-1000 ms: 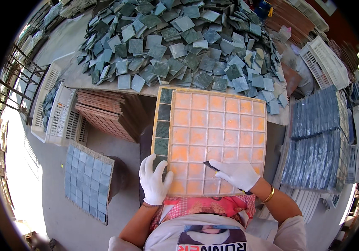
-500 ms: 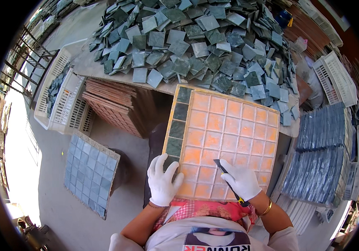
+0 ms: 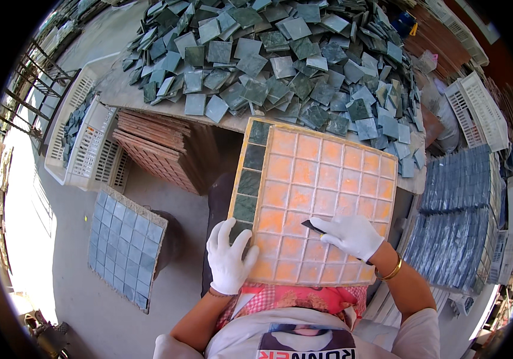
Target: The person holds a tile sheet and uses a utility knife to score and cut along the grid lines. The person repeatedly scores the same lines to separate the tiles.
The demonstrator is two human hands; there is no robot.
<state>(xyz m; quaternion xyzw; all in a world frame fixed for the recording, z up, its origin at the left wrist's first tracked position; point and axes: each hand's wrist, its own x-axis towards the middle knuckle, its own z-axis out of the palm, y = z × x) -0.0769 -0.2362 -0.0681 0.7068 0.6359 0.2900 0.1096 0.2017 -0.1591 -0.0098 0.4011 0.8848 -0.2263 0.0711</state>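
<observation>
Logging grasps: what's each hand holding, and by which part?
Right white-gloved hand: slim black knife-like tool, by its handle. Left white-gloved hand: at lower left edge of yellow-rimmed green-tiled board; grip unclear.

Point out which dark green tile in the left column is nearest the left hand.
The lowest visible tile, partly hidden by the left hand; the other four tiles sit farther up.
</observation>
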